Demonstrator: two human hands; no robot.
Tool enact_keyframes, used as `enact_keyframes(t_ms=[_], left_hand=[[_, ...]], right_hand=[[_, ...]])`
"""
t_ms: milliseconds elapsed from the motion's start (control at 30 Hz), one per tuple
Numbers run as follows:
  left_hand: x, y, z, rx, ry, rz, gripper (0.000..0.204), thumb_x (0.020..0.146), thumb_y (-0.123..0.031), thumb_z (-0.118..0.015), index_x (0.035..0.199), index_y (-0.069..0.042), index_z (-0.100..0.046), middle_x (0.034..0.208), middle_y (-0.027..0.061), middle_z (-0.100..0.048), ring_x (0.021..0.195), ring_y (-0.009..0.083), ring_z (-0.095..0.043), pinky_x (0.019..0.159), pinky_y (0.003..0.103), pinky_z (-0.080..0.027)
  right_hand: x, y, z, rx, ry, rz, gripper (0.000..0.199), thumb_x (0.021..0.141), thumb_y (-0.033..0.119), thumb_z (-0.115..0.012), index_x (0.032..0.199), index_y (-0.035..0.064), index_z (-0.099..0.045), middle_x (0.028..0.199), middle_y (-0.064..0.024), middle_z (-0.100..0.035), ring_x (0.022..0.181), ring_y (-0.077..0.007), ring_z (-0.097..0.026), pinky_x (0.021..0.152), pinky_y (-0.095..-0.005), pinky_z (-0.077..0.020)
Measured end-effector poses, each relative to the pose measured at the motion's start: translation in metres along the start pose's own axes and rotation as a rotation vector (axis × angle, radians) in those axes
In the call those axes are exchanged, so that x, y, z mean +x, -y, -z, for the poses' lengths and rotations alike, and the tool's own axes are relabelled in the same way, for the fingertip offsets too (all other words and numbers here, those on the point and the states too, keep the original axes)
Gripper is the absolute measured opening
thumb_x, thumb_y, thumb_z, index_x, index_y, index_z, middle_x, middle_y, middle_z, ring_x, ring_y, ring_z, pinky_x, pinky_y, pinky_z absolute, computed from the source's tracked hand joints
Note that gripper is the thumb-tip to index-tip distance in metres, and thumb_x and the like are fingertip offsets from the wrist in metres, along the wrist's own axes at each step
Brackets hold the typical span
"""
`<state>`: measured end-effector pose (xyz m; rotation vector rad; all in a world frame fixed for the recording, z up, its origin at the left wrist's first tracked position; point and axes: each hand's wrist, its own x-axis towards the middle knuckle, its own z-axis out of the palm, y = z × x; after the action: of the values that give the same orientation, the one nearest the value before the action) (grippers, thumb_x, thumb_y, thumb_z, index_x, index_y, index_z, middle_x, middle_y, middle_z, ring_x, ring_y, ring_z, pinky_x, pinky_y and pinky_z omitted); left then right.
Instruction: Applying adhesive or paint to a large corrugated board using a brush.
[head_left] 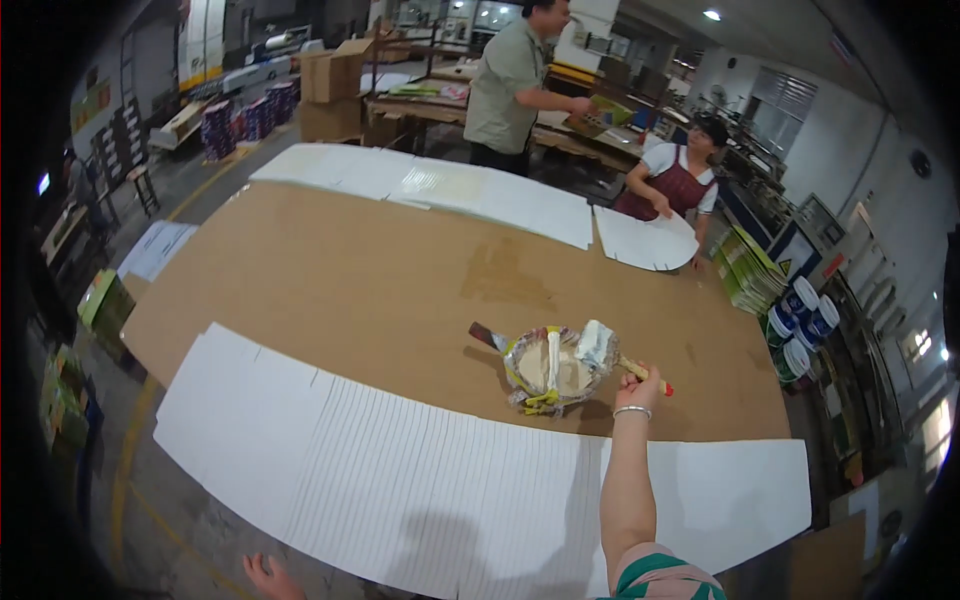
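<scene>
My right hand [642, 388] is closed round the wooden, red-tipped handle of a wide brush [597, 343]. The brush's whitish head lies over the right side of a bowl [513, 372] wrapped in plastic and yellow material. Pale paste [535, 362] shows inside the bowl, and a white bar [553, 360] crosses its top. A flat tool with a dark red end [486, 335] sticks out at the bowl's left. Below spreads a long white sheet [440, 470] with many parallel lines. Near its lower left edge is my left hand [272, 578], fingers apart, holding nothing visible.
Everything rests on a large brown table [380, 260]. White sheets [470, 190] line its far edge. One person [675, 185] handles a rounded white piece [645, 240]; another [508, 90] stands behind. Buckets [800, 300] and green stacked packs [748, 268] stand at the right.
</scene>
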<state>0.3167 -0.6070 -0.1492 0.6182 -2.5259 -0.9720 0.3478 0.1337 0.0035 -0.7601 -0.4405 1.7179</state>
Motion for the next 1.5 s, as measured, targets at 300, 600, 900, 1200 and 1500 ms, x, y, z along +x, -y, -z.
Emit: enact_keyframes(t_ms=[300,600,900,1200,1500], left_hand=[[-0.014,-0.013,-0.001,0.107,0.090,0.015,0.030,0.090,-0.018,-0.058,0.112,0.002,-0.062,0.115,0.0237,-0.059,0.102,0.0362,-0.057,0.090,0.043,-0.045],[-0.002,0.032,-0.031,-0.106,0.271,-0.014,0.035,0.088,-0.022,-0.061,0.109,0.006,-0.063,0.108,0.0238,-0.063,0.098,0.0349,-0.060,0.088,0.042,-0.047],[-0.021,0.038,-0.027,-0.297,0.260,0.285,0.037,0.090,-0.014,-0.053,0.122,0.006,-0.053,0.118,0.0155,-0.058,0.106,0.0253,-0.055,0.093,0.034,-0.041],[-0.071,-0.021,-0.030,-0.480,0.290,0.572,0.047,0.095,-0.029,-0.047,0.125,0.006,-0.048,0.133,0.0198,-0.046,0.122,0.0311,-0.046,0.100,0.039,-0.038],[-0.073,-0.073,-0.044,-0.544,0.206,0.568,0.055,0.099,-0.039,-0.039,0.131,0.005,-0.042,0.133,0.0199,-0.048,0.121,0.0310,-0.047,0.099,0.040,-0.040]], right_hand=[[-0.087,0.012,-0.018,0.042,0.126,-0.168,0.035,0.093,0.040,-0.047,0.086,0.0076,-0.056,0.057,-0.0027,-0.048,0.038,-0.0120,-0.034,0.037,-0.0269,-0.0265],[-0.178,-0.030,-0.024,-0.058,0.245,-0.330,0.037,0.093,0.043,-0.046,0.087,0.0077,-0.055,0.068,-0.0071,-0.057,0.037,-0.0092,-0.031,0.034,-0.0246,-0.0240],[-0.240,-0.084,-0.028,-0.066,0.403,-0.581,0.042,0.095,0.043,-0.045,0.086,0.0036,-0.056,0.069,-0.0132,-0.059,0.034,-0.0097,-0.031,0.033,-0.0244,-0.0254],[-0.272,-0.120,-0.025,-0.244,0.533,-0.836,0.057,0.096,0.051,-0.040,0.088,-0.0019,-0.059,0.074,-0.0158,-0.060,0.035,-0.0096,-0.031,0.035,-0.0236,-0.0304],[-0.268,-0.137,-0.026,-0.292,0.711,-0.964,0.056,0.095,0.056,-0.036,0.084,0.0053,-0.059,0.081,-0.0164,-0.065,0.039,-0.0108,-0.041,0.036,-0.0242,-0.0308]])
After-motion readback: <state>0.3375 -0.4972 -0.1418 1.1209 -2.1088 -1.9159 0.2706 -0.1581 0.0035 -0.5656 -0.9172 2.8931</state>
